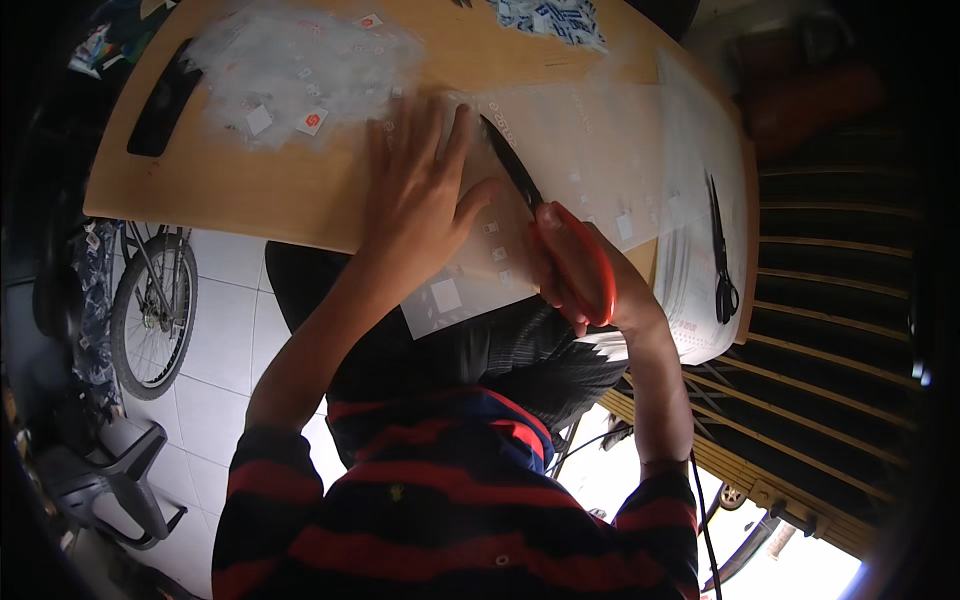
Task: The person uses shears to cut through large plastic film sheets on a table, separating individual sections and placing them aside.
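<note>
Left hand (415, 205) is lying spread on the translucent sheet (472, 268), near side of the worktop (250, 190); right hand (622, 272) is gripping scissors (520, 178). I am judging the sheet light, slippery, best pinned flat near its edge.

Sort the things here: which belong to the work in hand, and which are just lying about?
Work in hand:
red-handled scissors, in the right hand
translucent sheet, under the left hand
probably the pile of translucent pieces

Seemingly just lying about:
black scissors
dark flat object on the table
bicycle
dark chair
</note>
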Demonstrator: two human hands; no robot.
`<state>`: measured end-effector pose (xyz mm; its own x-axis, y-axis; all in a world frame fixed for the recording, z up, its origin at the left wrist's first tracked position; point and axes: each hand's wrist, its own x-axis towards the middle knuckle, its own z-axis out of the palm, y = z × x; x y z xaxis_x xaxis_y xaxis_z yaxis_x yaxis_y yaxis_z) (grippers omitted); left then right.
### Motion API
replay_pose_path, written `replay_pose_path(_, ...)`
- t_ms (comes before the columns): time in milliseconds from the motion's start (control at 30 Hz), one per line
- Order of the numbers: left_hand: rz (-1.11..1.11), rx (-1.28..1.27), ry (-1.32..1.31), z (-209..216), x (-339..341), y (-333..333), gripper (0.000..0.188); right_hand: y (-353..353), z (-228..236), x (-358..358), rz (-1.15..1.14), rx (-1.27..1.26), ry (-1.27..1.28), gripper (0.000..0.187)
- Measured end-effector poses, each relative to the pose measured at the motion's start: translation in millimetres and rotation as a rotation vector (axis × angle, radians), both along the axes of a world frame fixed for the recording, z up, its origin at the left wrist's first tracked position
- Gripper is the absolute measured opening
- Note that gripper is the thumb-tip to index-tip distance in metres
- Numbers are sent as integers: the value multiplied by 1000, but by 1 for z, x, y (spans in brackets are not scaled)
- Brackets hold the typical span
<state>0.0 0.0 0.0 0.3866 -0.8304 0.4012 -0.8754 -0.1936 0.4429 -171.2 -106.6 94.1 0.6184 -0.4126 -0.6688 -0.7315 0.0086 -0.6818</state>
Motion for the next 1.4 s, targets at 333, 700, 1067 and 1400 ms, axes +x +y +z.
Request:
replay_pose_path(333,109,73,-121,-5,-7,6,73,2,2,7,33,-19,-20,66)
replay_pose_path(700,42,84,-116,-3,-5,14,76,1,3,-5,79,-28,16,86)
replay_pose_path(1067,52,91,-105,-3,-7,15,75,4,2,1,46,-46,-12,79)
replay_pose_path(1400,60,48,-99,-6,-8,14,79,12,0,14,-4,-19,-32,73)
